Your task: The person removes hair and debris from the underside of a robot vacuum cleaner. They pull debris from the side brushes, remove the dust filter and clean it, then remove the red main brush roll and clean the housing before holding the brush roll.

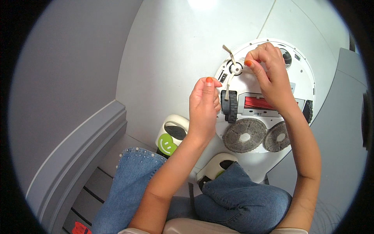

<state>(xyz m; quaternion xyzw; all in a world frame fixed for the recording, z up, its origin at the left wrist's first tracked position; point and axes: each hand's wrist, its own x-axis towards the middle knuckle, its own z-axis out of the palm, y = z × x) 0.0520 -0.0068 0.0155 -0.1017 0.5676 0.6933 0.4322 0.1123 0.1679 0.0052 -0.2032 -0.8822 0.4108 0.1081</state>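
A white robot vacuum (304,79) lies upside down on the pale floor, its underside showing. Over its upper left part is my right hand (270,68), thumb and index finger pinched together beside the side brush (236,69). My left hand (206,101) is at the robot's left edge, fingers curled with the thumb on the index finger. Whether either pinch holds something thin, such as a hair, I cannot tell. Below the brush are a black drive wheel (229,106) and a red roller brush (257,103), partly behind my right wrist. Two grey, dirty-looking round mop pads (244,135) sit nearest me.
White slippers (175,121) with green smiley patches are on my feet, near the robot. A grey wall (67,58) with a stepped skirting (84,140) rises at left. Grey panelling (336,117) stands at right. A red piece (80,228) lies at bottom left.
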